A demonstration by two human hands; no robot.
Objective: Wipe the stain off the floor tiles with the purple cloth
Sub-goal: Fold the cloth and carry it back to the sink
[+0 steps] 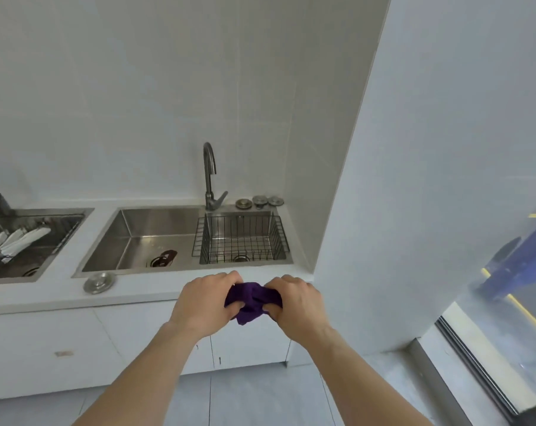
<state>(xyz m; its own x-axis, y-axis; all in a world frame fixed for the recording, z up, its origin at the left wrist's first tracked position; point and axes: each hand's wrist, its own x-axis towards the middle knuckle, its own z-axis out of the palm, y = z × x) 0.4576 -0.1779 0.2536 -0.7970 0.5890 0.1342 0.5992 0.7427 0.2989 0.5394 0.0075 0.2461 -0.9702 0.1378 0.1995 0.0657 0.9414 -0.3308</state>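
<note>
The purple cloth is bunched up between both my hands, held in the air in front of the counter edge. My left hand grips its left side and my right hand grips its right side, fingers curled into the fabric. A small corner of the cloth hangs down below. Grey floor tiles show at the bottom of the view between my forearms; I see no stain on the visible part.
A white counter holds a steel double sink with a wire basket and a tap. A round sink lid lies near the front edge. White cabinets stand below, a wall and window at right.
</note>
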